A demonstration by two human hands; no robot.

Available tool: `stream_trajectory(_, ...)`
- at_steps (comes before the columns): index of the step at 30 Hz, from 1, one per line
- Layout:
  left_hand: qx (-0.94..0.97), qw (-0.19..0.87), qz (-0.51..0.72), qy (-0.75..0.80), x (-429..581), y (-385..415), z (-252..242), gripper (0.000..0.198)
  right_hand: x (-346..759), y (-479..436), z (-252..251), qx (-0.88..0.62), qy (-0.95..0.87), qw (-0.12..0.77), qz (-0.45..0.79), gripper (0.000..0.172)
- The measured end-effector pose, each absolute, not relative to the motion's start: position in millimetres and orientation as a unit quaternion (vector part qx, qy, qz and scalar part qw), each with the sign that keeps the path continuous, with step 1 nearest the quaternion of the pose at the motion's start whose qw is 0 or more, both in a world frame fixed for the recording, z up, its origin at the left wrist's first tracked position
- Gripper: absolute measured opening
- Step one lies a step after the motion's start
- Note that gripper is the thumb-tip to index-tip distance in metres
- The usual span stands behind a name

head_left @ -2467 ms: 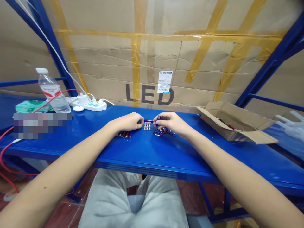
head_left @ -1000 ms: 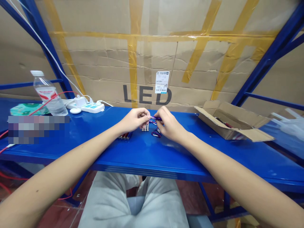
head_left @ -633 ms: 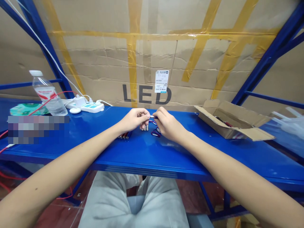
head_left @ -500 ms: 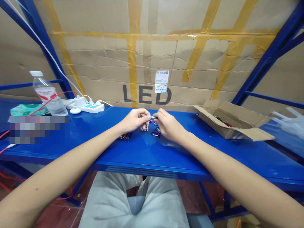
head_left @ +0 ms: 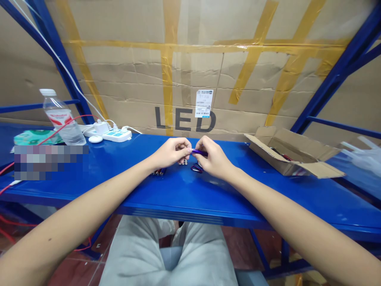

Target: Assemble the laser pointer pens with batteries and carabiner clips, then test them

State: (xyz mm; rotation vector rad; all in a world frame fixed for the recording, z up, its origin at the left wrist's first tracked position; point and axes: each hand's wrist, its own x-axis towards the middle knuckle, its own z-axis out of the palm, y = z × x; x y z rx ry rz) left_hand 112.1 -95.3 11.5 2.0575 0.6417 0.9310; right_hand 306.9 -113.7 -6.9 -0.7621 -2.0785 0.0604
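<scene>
A slim, shiny purple tube (head_left: 199,152) is held level between my two hands, above the blue table. My right hand (head_left: 216,157) is closed around its right part, thumb below and fingers over the top. At the tube's left end, my left hand (head_left: 174,153) pinches with thumb and forefinger; its fingertips hide that end. Beneath the hands lie small silver pieces (head_left: 185,162), too small to name surely. Dark carabiner clips (head_left: 196,168) rest just below my right hand. Several thin dark tubes with metallic ends (head_left: 158,172) lie under my left wrist.
An opened cardboard box (head_left: 290,159) with dark and red items stands at right, near a clear plastic bag (head_left: 363,155). At left are a water bottle (head_left: 65,123), a power strip (head_left: 117,134) and a green pack (head_left: 35,137). A large taped carton (head_left: 133,87) backs the table (head_left: 178,198).
The purple tube now shows between my hands, where a small silver piece showed at my fingertips before. My right hand has turned slightly, its thumb now under the tube.
</scene>
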Motion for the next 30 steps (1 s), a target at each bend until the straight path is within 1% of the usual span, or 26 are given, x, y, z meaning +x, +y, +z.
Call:
stream_trajectory(4, 0.810, 0.381, 0.365, 0.256, 110.2, -94.7, 11.6, 0.028, 309.7, -113.0, -4.6, -0.296, -0.844, 0.446, 0.033, 0.012)
stream_trajectory(8, 0.811, 0.384, 0.358, 0.259, 110.2, -92.7, 9.3, 0.027, 310.8, -112.6, -4.9, -0.302, -0.858, 0.414, 0.031, 0.009)
stream_trajectory(15, 0.808, 0.385, 0.353, 0.274, 113.8, -94.6, 9.7, 0.030, 311.7, -111.2, -7.8, -0.313, -0.874, 0.371, -0.011, 0.013)
stream_trajectory(17, 0.807, 0.386, 0.353, 0.274, 114.5, -95.5, 9.8, 0.030, 311.1, -113.1, -7.3, -0.315, -0.874, 0.370, -0.011, 0.008)
stream_trajectory(18, 0.805, 0.388, 0.355, 0.273, 114.5, -95.7, 9.9, 0.030, 310.4, -114.4, -7.1, -0.317, -0.873, 0.370, -0.010, 0.004)
stream_trajectory(19, 0.803, 0.392, 0.359, 0.270, 114.4, -95.7, 9.9, 0.030, 309.6, -115.6, -7.1, -0.319, -0.871, 0.372, -0.007, 0.003)
stream_trajectory(21, 0.797, 0.399, 0.371, 0.261, 113.6, -95.5, 10.6, 0.030, 307.6, -117.3, -7.6, -0.320, -0.869, 0.377, -0.003, 0.012)
stream_trajectory(23, 0.798, 0.395, 0.376, 0.257, 112.2, -95.2, 12.1, 0.031, 305.8, -117.8, -8.6, -0.321, -0.862, 0.392, -0.004, 0.016)
stream_trajectory(27, 0.812, 0.367, 0.369, 0.264, 109.2, -94.9, 16.1, 0.033, 304.7, -116.4, -8.6, -0.312, -0.843, 0.437, -0.031, 0.017)
stream_trajectory(30, 0.814, 0.372, 0.363, 0.261, 107.3, -94.5, 17.3, 0.033, 306.3, -115.1, -7.2, -0.293, -0.840, 0.454, -0.048, 0.015)
